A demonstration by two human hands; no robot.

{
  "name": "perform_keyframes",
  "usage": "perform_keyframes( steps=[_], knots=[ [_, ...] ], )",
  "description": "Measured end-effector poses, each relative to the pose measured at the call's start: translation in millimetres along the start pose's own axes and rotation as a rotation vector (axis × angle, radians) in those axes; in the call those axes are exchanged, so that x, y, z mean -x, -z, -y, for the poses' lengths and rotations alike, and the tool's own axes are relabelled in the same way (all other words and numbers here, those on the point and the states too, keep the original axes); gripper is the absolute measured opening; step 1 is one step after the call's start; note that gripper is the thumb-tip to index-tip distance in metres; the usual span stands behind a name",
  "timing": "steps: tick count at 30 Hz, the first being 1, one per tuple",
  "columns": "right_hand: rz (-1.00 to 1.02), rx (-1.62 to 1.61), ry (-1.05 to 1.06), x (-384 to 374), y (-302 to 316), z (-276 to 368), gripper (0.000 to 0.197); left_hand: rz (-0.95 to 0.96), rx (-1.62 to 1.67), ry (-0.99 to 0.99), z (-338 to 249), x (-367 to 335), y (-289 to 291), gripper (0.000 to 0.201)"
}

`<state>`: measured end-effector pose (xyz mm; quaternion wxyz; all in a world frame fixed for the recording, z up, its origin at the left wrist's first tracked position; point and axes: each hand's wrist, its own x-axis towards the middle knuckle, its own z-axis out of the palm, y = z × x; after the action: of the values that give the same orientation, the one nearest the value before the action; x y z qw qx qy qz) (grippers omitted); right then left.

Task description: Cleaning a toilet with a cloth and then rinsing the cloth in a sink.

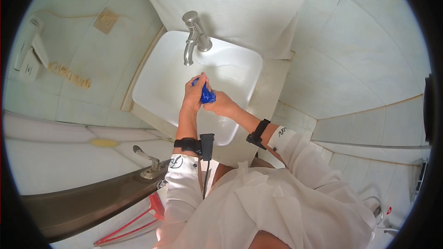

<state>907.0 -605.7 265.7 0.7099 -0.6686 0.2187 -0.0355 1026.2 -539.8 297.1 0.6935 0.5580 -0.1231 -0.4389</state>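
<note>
Over the white washbasin (159, 80), both hands close around a crumpled, bright blue bundle (208, 96) that looks like a wet cloth. My left hand (193, 93) grips its upper left part, thumb and fingers wrapped round it. From the lower right, my right hand (223, 105) is closed on its other end. Much of the bundle is hidden by the fingers. A metal faucet (190, 48) stands just beyond the hands, its spout pointing down into the basin. No running water can be made out from it.
Pale tiled walls flank the basin. A wall-mounted hair dryer (34, 48) with a coiled cord hangs at left, near a socket plate (106, 20). Lower left are another tap (147, 157), a brown ledge (87, 205) and a red-framed object (157, 206) on the floor.
</note>
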Motion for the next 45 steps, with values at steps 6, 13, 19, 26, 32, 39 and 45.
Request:
perform_keyframes(
  steps=[6, 13, 19, 26, 32, 39, 45],
  knots=[
    [-0.196, 0.681, -0.040, 8.7, -4.4, 0.3, 0.042, -0.242, -0.238, -0.073, 30.9, -9.2, -8.8, 0.032],
    [-0.168, 0.852, 0.037, 18.8, -1.6, -2.1, 0.036, -0.535, -0.875, -0.182, 50.1, -14.8, -20.0, 0.054],
    [0.000, 0.988, 0.043, 27.4, -3.2, 4.1, 0.015, -0.571, -1.070, 0.004, 61.4, -8.8, -7.4, 0.052],
    [0.109, 1.085, 0.191, 28.7, -8.0, -6.9, 0.012, -0.562, -1.013, 0.084, 77.8, -4.4, 19.6, 0.049],
    [0.156, 1.175, 0.373, 27.1, -19.5, -14.8, 0.009, -0.627, -0.978, 0.118, 82.3, 8.6, 41.5, 0.048],
    [0.024, 1.163, 0.590, 26.5, -17.3, -16.7, 0.010, -0.665, -1.059, -0.017, 59.2, 20.1, 20.5, 0.048],
    [-0.253, 1.077, 0.646, 30.9, -3.8, -24.3, 0.014, -0.531, -1.386, -0.680, 64.0, 18.5, 2.4, 0.032]
  ],
)
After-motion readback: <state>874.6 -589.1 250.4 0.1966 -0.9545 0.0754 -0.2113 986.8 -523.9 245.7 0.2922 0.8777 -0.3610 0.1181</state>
